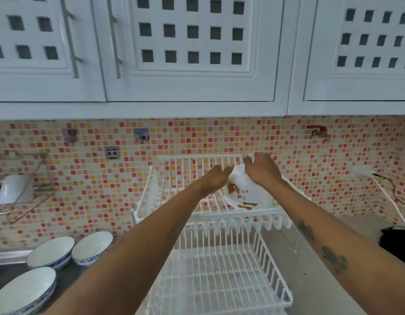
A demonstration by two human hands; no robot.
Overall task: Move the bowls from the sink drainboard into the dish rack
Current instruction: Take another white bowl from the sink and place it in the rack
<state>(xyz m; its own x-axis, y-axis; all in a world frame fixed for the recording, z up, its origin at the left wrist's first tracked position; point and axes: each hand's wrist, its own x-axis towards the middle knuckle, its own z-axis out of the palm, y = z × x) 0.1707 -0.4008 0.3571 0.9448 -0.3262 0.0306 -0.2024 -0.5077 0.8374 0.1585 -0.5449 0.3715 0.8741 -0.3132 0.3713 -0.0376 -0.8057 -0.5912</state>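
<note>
Both arms reach forward to the upper tier of a white two-tier wire dish rack (210, 226) that stands on the bench (315, 280) against a mosaic-tiled wall (288, 142). A white bowl with orange-brown decoration (247, 194) sits tilted on its edge in the right part of that upper tier, leaning toward the back wires. The right hand (261, 170) lies over the top rim of this bowl with its fingers curled down onto it, gripping it. The left hand (216, 178) is at the bowl's left edge, fingers bent and touching the rim; whether it truly grips or only steadies the bowl cannot be told. The lower tier of the rack holds nothing visible.

At the lower left, three white bowls with blue-patterned outsides (51, 251) stand upright on the steel sink drainboard (8, 255): two side by side near the wall, touching or nearly so, and a third (24, 289) nearer the camera at the frame's edge. All three are well apart from the rack.

A wall-mounted wire shelf holding a white appliance (12, 189) hangs at far left. White cabinet doors with square cut-outs (190, 48) fill the top. A red tap (318, 131) projects from the tiles at right, and a white cable (392, 208) runs down the right side.
</note>
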